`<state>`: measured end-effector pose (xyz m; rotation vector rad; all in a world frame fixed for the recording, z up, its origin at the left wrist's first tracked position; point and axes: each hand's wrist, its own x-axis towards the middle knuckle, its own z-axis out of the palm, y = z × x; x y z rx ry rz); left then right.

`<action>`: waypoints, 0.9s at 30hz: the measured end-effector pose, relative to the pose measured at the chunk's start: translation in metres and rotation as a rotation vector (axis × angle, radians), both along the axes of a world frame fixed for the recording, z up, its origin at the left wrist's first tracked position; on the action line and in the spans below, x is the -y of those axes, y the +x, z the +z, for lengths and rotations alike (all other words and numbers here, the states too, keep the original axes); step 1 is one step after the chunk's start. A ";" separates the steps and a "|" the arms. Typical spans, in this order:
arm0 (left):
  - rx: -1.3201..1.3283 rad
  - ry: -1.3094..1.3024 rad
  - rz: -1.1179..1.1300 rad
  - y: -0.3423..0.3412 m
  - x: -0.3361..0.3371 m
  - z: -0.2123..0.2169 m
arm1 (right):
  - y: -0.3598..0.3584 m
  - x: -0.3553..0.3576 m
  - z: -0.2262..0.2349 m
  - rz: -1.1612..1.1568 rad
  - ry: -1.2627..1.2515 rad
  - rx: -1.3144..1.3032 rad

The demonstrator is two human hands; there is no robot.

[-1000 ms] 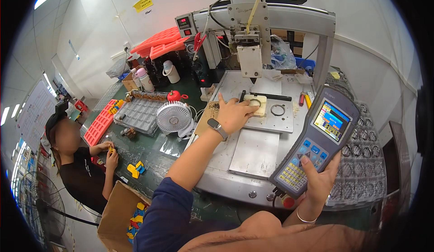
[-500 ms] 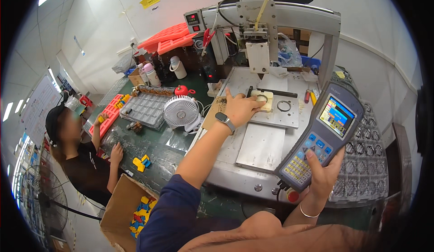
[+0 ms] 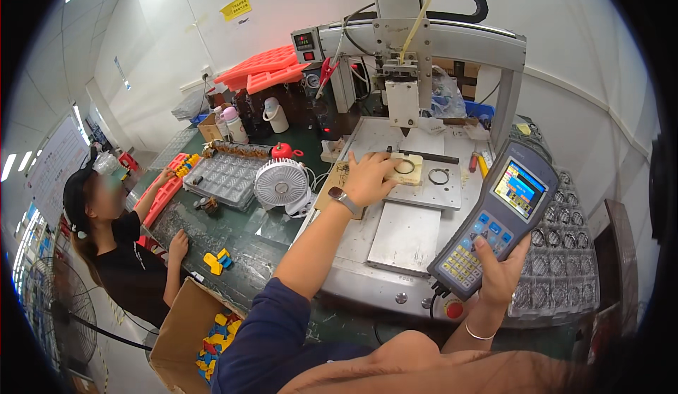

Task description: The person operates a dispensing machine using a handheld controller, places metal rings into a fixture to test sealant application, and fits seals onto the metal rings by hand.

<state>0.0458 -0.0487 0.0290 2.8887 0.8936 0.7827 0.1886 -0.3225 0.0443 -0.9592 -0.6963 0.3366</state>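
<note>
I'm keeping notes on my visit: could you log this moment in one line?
left hand: spread beside cream block | right hand: holding controller | block: on metal plate | machine head: not touching block

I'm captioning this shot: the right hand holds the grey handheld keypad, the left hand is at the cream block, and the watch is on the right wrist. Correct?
Not quite: the watch is on the left wrist, as the head view shows. The right hand holds the grey handheld keypad, and the left hand is at the cream block.
</note>
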 end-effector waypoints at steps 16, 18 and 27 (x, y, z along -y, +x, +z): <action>0.099 0.041 0.183 0.001 0.009 -0.007 | 0.001 -0.001 -0.006 -0.017 -0.034 0.044; 0.097 -0.067 0.179 0.001 0.005 -0.006 | 0.002 0.001 -0.007 -0.013 -0.032 0.028; 0.086 -0.166 -0.049 -0.021 0.005 -0.004 | 0.005 0.002 -0.006 -0.095 -0.010 0.062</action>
